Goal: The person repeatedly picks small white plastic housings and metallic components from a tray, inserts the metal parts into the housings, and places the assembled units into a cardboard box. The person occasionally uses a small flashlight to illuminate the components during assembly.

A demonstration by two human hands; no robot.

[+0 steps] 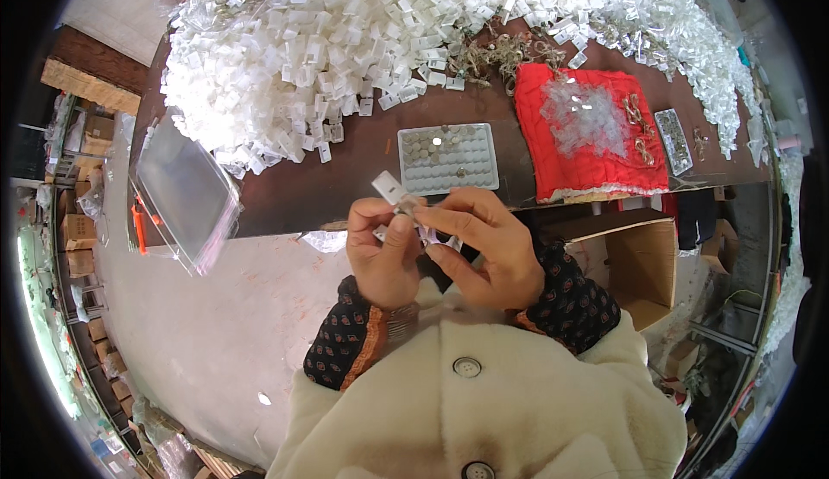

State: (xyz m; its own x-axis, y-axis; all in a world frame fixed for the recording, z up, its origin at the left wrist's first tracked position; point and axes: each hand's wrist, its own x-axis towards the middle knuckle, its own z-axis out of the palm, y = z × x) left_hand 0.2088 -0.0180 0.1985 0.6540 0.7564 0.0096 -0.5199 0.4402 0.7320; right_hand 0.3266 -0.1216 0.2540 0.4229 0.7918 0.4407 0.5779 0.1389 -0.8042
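Just in front of the table's near edge, both hands are raised close together. My left hand (382,256) is closed, pinching a small white rectangular plastic piece (388,187) that tilts up to the left. The fingers of my right hand (490,242) are bent inward and meet at the lower end of the same piece. Something small and clear or shiny shows between the two hands, too small to name. Beyond them lies a pale plastic tray (477,132) with rows of round hollows. Grey round discs (421,146) fill part of its hollows.
A large heap of similar white plastic pieces (285,56) covers the back of the brown table (298,203). Right of the tray, a red cloth (553,164) bears clear bits and twine bundles. Plastic bags (186,181) overhang the left edge beside an orange tool (139,227). A cardboard box (643,263) stands below right.
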